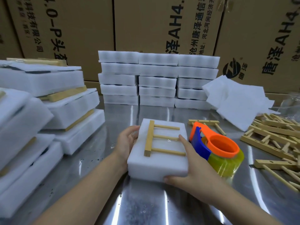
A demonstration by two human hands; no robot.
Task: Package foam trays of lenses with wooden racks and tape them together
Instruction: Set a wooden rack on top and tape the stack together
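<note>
Our left hand and right hand clasp the foam tray bearing the wooden rack; the tape dispenser sits just beside our right.

matt foam tray, wooden rack, glossy steel table

Bright, cool light from above fills the scene and throws long white glare streaks down the steel desk at the lower centre of the frame. Shadows are soft and short. White foam packs at the left edge wash out and blur, and wide-angle distortion bows the cardboard boxes along the top.
</note>
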